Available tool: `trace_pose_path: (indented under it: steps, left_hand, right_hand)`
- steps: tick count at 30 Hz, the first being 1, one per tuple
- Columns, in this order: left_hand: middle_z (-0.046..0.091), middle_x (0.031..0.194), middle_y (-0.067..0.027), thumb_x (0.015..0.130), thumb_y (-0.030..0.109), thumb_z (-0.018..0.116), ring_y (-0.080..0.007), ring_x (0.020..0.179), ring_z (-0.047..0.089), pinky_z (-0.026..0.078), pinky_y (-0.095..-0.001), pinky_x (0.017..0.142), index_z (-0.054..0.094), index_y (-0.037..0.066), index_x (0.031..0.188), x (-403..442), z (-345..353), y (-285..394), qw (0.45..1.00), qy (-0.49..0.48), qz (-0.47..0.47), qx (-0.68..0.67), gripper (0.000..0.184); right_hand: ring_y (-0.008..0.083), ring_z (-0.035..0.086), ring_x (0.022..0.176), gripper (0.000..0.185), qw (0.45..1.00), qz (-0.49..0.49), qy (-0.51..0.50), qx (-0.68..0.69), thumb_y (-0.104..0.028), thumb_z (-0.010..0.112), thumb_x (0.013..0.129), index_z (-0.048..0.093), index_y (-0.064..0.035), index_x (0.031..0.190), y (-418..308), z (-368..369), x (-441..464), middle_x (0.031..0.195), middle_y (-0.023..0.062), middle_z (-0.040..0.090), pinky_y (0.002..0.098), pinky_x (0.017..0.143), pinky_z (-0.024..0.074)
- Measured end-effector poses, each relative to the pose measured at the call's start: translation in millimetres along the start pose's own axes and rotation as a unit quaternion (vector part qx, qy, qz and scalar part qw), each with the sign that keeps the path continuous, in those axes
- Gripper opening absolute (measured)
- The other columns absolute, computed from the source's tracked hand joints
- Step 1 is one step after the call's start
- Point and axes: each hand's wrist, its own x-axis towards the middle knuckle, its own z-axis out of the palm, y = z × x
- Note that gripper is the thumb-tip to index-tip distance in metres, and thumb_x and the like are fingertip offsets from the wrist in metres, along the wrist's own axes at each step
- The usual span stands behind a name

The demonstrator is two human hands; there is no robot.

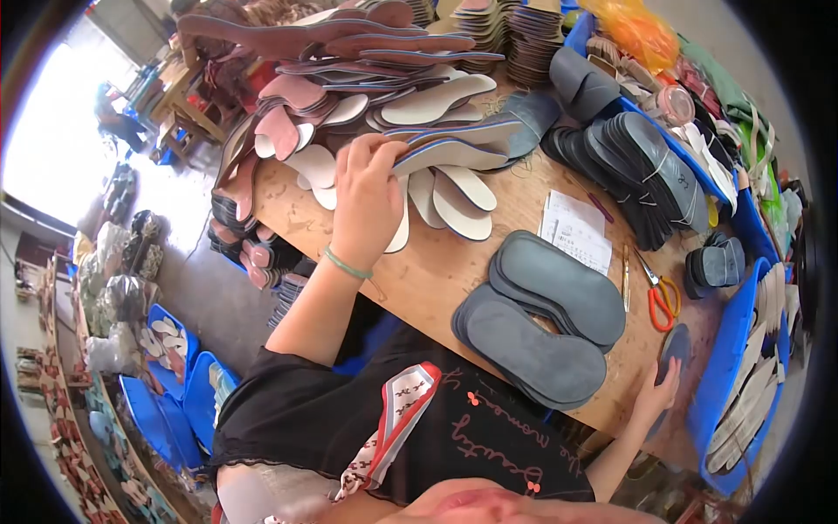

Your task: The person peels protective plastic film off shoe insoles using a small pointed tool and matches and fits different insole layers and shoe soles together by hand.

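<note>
My left hand (371,188) is closed round the end of a few insoles (463,148), pale on the face with blue edges, above the table. Under and beside them, more white insoles (463,208) lie fanned out. My right hand (663,390), low on the right, grips a dark grey insole (675,345) at the table's edge; part of that insole is hidden by the fingers. Between my hands lie two stacks of dark grey insoles, a nearer stack (537,349) and a farther stack (563,284), overlapping each other.
Orange-handled scissors (663,301), a pen (626,278) and a written paper (576,231) lie on the wooden table (419,279). Tied dark insoles (650,166) stand behind. Pinkish insoles (340,39) pile up at the back. A blue bin (724,375) stands right. Another person (118,118) is far left.
</note>
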Motion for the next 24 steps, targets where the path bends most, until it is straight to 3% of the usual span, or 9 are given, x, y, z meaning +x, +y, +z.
trace_pose_path:
  steps: [2, 5, 8, 11, 13, 16, 19, 21, 24]
  left_hand:
    - [0.055, 0.116, -0.0166, 0.078, -0.007, 0.057, -0.0384, 0.106, 0.055, 0.046, -0.0438, 0.092, 0.058, 0.006, 0.123, -1.2, 8.6, -7.0, 0.997, -0.002, -0.010, -0.074, 0.046]
    - [0.054, 0.120, -0.0184, 0.079, -0.007, 0.057, -0.0390, 0.104, 0.058, 0.048, -0.0437, 0.090, 0.055, 0.005, 0.127, 2.2, -1.9, -0.2, 0.994, -0.047, -0.057, -0.082, 0.049]
    - [0.052, 0.118, -0.0166, 0.078, -0.006, 0.059, -0.0347, 0.110, 0.056, 0.047, -0.0391, 0.093, 0.051, 0.010, 0.135, 4.2, -6.9, -9.5, 0.984, -0.091, -0.102, -0.116, 0.060]
    - [0.051, 0.118, -0.0167, 0.076, -0.004, 0.060, -0.0352, 0.110, 0.056, 0.046, -0.0387, 0.095, 0.050, 0.009, 0.133, 10.3, -12.0, -19.1, 0.983, -0.119, -0.067, -0.125, 0.059]
    - [0.050, 0.117, -0.0170, 0.075, -0.005, 0.058, -0.0364, 0.109, 0.056, 0.047, -0.0391, 0.094, 0.051, 0.007, 0.130, 12.1, -8.0, -26.2, 0.983, -0.125, -0.047, -0.122, 0.057]
    - [0.049, 0.117, -0.0179, 0.074, -0.006, 0.056, -0.0377, 0.108, 0.055, 0.047, -0.0404, 0.092, 0.051, 0.006, 0.129, 13.1, -8.7, -17.8, 0.980, -0.133, -0.067, -0.129, 0.056]
    - [0.048, 0.118, -0.0188, 0.074, -0.007, 0.055, -0.0390, 0.106, 0.056, 0.048, -0.0414, 0.089, 0.051, 0.006, 0.129, 8.3, -7.0, -11.1, 0.982, -0.136, -0.059, -0.119, 0.057]
    - [0.047, 0.119, -0.0196, 0.073, -0.007, 0.055, -0.0393, 0.105, 0.056, 0.049, -0.0416, 0.087, 0.051, 0.005, 0.129, 2.2, -2.4, -6.3, 0.983, -0.136, -0.024, -0.123, 0.057]
    - [0.047, 0.122, -0.0204, 0.073, -0.008, 0.056, -0.0397, 0.106, 0.055, 0.049, -0.0425, 0.085, 0.052, 0.006, 0.132, -5.0, -4.3, -6.5, 0.980, -0.146, -0.028, -0.133, 0.061]
  right_hand:
    - [0.0320, 0.047, 0.131, 0.045, 0.996, -0.036, 0.014, 0.082, -0.023, 0.060, 0.094, 0.053, -0.0033, 0.134, -22.7, -11.8, 6.2, 0.143, 0.0159, 0.051, 0.0459, 0.108, 0.0342]
    - [0.0329, 0.050, 0.129, 0.046, 0.982, -0.048, 0.002, 0.184, -0.016, 0.063, 0.092, 0.052, 0.0000, 0.134, -84.4, -35.3, 17.4, 0.138, 0.0193, 0.054, 0.0415, 0.108, 0.0363]
    - [0.0319, 0.051, 0.128, 0.048, 0.960, -0.094, -0.049, 0.260, -0.016, 0.063, 0.092, 0.051, -0.0008, 0.135, -135.2, -49.1, 27.0, 0.138, 0.0187, 0.054, 0.0398, 0.108, 0.0362]
    - [0.0307, 0.049, 0.130, 0.049, 0.940, -0.115, -0.109, 0.302, -0.017, 0.065, 0.091, 0.052, -0.0020, 0.135, -200.2, -66.0, 29.2, 0.136, 0.0184, 0.055, 0.0390, 0.109, 0.0357]
    - [0.0298, 0.047, 0.131, 0.050, 0.886, -0.146, -0.170, 0.405, -0.018, 0.066, 0.089, 0.052, -0.0039, 0.135, -239.1, -56.9, 30.8, 0.136, 0.0178, 0.054, 0.0386, 0.109, 0.0348]
    - [0.0305, 0.044, 0.133, 0.058, 0.861, -0.263, -0.233, 0.367, -0.017, 0.068, 0.086, 0.047, -0.0050, 0.139, -314.7, -48.4, 28.2, 0.141, 0.0183, 0.049, 0.0392, 0.109, 0.0343]
    - [0.0373, 0.039, 0.137, 0.082, 0.798, -0.447, -0.129, 0.383, -0.009, 0.075, 0.075, 0.035, -0.0093, 0.147, -397.6, -21.5, 22.7, 0.155, 0.0156, 0.031, 0.0461, 0.110, 0.0328]
    - [0.0408, 0.037, 0.137, 0.085, 0.831, -0.466, -0.068, 0.297, -0.006, 0.076, 0.071, 0.036, -0.0114, 0.146, -438.9, -6.4, 13.3, 0.157, 0.0160, 0.028, 0.0489, 0.109, 0.0342]
    - [0.0449, 0.037, 0.136, 0.085, 0.784, -0.474, -0.067, 0.396, -0.004, 0.078, 0.067, 0.038, -0.0122, 0.142, -464.6, 20.0, 12.9, 0.156, 0.0181, 0.027, 0.0513, 0.107, 0.0361]
